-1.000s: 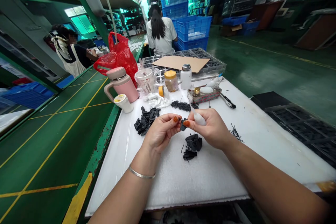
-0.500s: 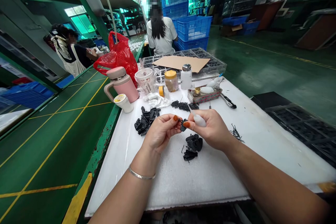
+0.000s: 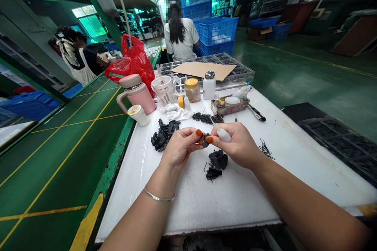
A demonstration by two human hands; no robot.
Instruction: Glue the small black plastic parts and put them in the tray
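Between my two hands, over the white tabletop, is a small black plastic part (image 3: 206, 141). My left hand (image 3: 184, 145) is closed, pinching it with thumb and fingertips. My right hand (image 3: 237, 143) has its thumb on the same part. A small white squeeze bottle (image 3: 224, 135) with a thin tip is also tucked in my right hand, the tip pointing up and left. Just below my hands lies a small pile of black parts (image 3: 218, 160). A larger pile of black parts (image 3: 165, 133) sits left of my left hand. Tiny black pieces (image 3: 206, 118) are heaped behind my hands.
Along the back stand a pink mug (image 3: 138, 94), a clear cup (image 3: 163, 89), a yellow-lidded jar (image 3: 192, 90) and a white pump bottle (image 3: 209, 86). A small box (image 3: 231, 106) and a cutter knife (image 3: 257, 113) are at right, thin black sticks (image 3: 266, 149) nearer. Two people sit beyond.
My hands stay almost in place, with the black part still between them. The white squeeze bottle has shifted very slightly in my right hand; the rest looks the same.
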